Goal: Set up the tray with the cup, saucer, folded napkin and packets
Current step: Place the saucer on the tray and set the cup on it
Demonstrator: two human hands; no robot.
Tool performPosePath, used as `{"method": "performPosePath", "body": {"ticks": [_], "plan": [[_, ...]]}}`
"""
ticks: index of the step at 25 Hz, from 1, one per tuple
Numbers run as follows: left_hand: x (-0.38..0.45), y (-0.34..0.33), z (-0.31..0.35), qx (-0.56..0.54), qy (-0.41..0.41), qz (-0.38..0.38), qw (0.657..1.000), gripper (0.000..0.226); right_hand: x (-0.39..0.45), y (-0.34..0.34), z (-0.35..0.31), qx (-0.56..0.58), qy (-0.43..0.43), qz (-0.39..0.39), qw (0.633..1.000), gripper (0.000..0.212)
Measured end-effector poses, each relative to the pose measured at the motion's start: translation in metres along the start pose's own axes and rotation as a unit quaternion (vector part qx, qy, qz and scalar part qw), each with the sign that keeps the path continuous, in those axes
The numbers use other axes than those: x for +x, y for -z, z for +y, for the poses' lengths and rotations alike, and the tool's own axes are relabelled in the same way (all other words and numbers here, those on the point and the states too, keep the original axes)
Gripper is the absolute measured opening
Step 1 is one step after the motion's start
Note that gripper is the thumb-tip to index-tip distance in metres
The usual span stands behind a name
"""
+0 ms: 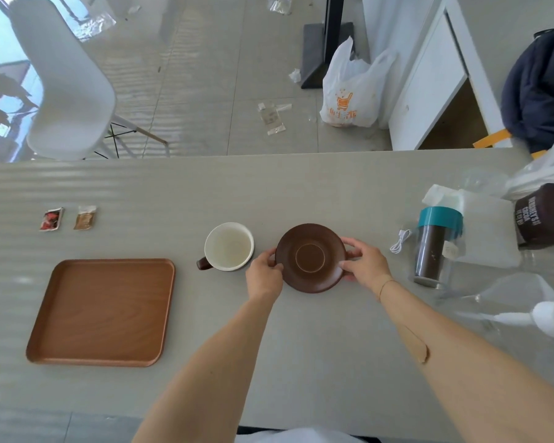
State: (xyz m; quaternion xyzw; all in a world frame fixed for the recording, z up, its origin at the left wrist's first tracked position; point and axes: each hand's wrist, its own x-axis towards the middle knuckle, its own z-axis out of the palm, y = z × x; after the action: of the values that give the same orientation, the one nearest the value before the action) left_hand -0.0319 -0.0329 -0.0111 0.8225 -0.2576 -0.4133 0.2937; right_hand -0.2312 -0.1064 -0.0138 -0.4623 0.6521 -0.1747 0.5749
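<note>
A dark brown saucer (311, 241) sits mid-table. My left hand (264, 273) grips its left rim and my right hand (365, 262) grips its right rim. Just left of the saucer stands a cup (229, 246), white inside with a brown handle pointing left. An empty brown wooden tray (103, 311) lies at the left of the table. Behind the tray lie two packets, a red one (51, 219) and a tan one (85, 218). A white napkin pack (483, 228) rests at the right.
To the right of the saucer stand a teal-lidded tumbler (437, 247), a white cable (400, 241), a brown cocoa tub (542, 215) and clear plastic bags (509, 302). A white chair (68, 87) stands beyond the table's far edge.
</note>
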Motion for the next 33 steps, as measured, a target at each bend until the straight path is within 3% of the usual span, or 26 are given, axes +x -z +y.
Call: {"method": "performPosePath", "body": {"ticks": [10,19,23,33], "plan": [[-0.034,0.030,0.001,-0.163,0.064,-0.064,0.982,0.039,-0.052,0.006,0.007,0.142,-0.031,-0.051,0.988,0.051],[-0.076,0.114,-0.028,-0.203,0.078,-0.161,0.963,0.035,-0.128,-0.015,0.012,0.203,-0.007,-0.143,0.969,0.046],[-0.078,0.161,-0.055,-0.205,0.084,-0.192,0.956,0.031,-0.155,-0.053,0.008,0.208,-0.003,-0.150,0.967,0.045],[-0.046,0.283,-0.124,-0.207,0.102,-0.162,0.959,0.029,-0.190,-0.192,-0.017,0.198,-0.019,-0.158,0.967,0.046]]}}
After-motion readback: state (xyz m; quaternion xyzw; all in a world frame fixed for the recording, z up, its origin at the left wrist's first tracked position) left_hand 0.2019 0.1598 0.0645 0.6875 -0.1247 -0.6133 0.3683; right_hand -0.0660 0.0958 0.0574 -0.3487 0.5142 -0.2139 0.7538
